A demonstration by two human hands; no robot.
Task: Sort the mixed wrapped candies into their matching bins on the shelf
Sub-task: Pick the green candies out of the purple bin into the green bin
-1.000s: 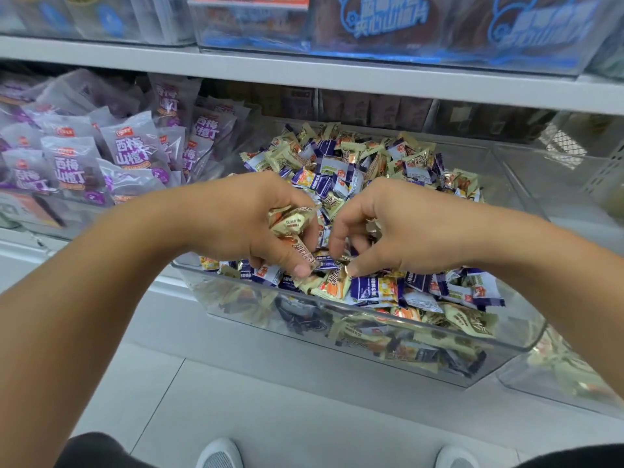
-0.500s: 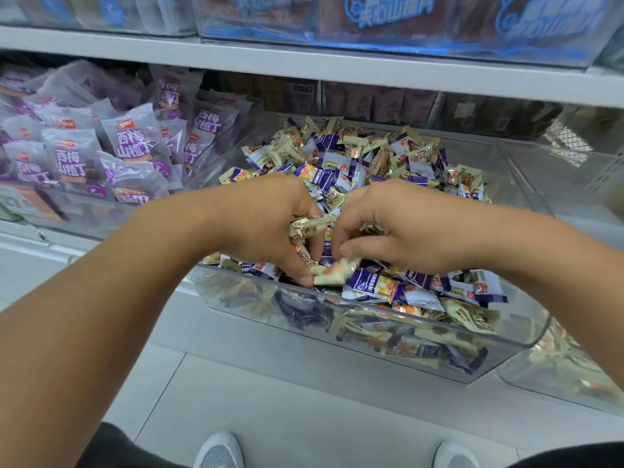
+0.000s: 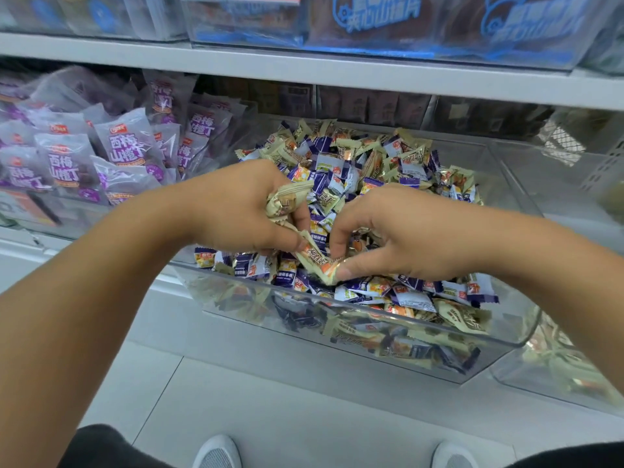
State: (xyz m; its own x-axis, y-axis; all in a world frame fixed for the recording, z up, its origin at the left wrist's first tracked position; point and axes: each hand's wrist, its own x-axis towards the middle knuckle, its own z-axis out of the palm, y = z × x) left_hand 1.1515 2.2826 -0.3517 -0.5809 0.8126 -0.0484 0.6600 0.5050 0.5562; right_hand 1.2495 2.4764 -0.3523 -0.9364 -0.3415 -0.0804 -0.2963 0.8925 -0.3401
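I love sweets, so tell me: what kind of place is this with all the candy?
Most likely a shop's snack aisle. A clear bin full of wrapped candies sits on a white shelf, with purple snack packets stacked beside it, and more labelled bins above.

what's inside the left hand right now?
The left hand grips several beige wrapped candies; one more is pinched between both hands, the right hand holding its other end. The exact count is hidden by the curled fingers.
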